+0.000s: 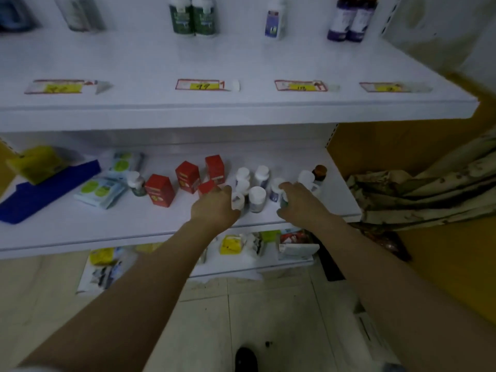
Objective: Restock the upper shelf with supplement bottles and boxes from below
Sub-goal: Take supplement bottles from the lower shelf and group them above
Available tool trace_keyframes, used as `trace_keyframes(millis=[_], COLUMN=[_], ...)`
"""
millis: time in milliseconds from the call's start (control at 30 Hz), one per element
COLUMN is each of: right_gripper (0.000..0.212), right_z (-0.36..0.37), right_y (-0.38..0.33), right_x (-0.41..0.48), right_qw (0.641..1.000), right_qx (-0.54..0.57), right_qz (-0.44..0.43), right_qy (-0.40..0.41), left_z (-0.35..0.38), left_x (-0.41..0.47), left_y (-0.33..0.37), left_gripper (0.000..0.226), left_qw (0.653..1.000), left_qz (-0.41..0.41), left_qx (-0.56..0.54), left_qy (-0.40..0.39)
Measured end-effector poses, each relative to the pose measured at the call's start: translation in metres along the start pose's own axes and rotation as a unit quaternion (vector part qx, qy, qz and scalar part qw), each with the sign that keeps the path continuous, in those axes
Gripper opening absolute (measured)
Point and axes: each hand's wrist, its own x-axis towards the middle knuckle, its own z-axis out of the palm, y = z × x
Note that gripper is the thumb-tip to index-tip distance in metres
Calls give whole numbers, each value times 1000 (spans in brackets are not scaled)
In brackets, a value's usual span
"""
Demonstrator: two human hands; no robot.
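Both hands are down at the middle shelf (120, 226), centre of frame, in among the bottle cluster (257, 196). Your right hand (299, 204) has its fingers curled round a teal bottle (284, 203). The bottle's mostly hidden, but it reads as a grip. Your left hand (214, 206) sits w/ thumb side beside a white-capped bottle (238, 201) and fingertips at a small red box (208, 187). It's too blurred there, so can't tell if it's holding anything. Bottles & boxes stand upright, long axis vertical.

Key relation: the upper shelf (241, 60) lies straight above in frame, and its front edge sits btwn your hands and the slots. So I'd say draw back toward you, then go up & fwd. The right hand is nearer the purple bottles (349, 20) at top right. The left is nearer the green bottles (193, 18) at top centre.
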Motion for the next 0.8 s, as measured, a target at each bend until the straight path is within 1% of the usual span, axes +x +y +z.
trace_keyframes(millis=[133, 300, 433, 533, 600, 667, 733, 800], right_gripper=[62, 68, 72, 78, 73, 56, 41, 38], right_z=[25, 58, 82, 99, 112, 122, 126, 124], right_y=[6, 16, 21, 24, 25, 25, 25, 24], right_x=[43, 91, 131, 158, 169, 175, 176, 173], right_qw=[1000, 1000, 999, 999, 999, 1000, 1000, 999], right_qx=[-1, -1, 3, -5, -12, -8, 7, 31], right_qz=[-3, 19, 17, 19, 16, 15, 10, 8], right_qy=[-22, -17, -30, -38, -44, -18, 9, 5], left_z=[31, 70, 95, 111, 120, 127, 129, 125], left_x=[36, 89, 126, 146, 154, 157, 155, 151], left_y=[-8, -15, -24, -33, -40, -43, -44, -42], left_gripper=[44, 61, 64, 69, 65, 56, 53, 51], left_qw=[999, 999, 999, 996, 995, 995, 994, 991], left_qz=[-34, -36, -31, -43, -39, -26, -22, -26], left_qx=[-17, -19, 0, -9, -24, -56, -86, -121], left_qy=[-15, -26, -41, -76, -89, -79, -68, -54])
